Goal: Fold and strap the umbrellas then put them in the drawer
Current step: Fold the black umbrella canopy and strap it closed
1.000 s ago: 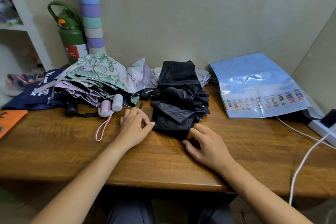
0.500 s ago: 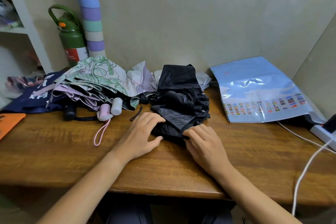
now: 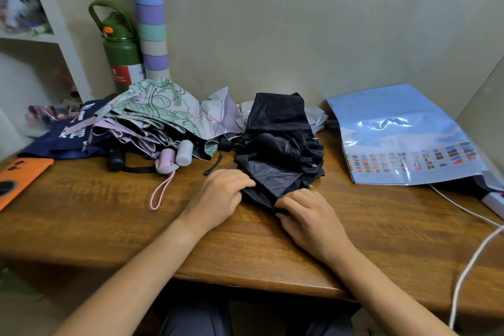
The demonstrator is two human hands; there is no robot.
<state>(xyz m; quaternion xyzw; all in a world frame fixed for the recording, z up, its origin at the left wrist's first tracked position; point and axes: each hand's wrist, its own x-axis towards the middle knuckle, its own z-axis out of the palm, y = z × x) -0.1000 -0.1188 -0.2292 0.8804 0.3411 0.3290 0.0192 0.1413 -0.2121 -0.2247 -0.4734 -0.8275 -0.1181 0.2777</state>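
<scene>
Black umbrella [image 3: 278,150] lies loose and crumpled mid-surface [image 3: 109,215], left hand [image 3: 218,195] and right hand [image 3: 308,213] both pinching its near canopy edge; best to gather pleats evenly, one direction, before wrapping the strap.

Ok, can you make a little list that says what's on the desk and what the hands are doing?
left hand: grips the near edge of the black umbrella
right hand: grips the same edge
black umbrella: crumpled, not strapped
flowery umbrella: loose, left of the black one
green bottle: upright at the wall
orange phone: far left edge
blue bag: lying flat, right
desk: brown wood
</scene>
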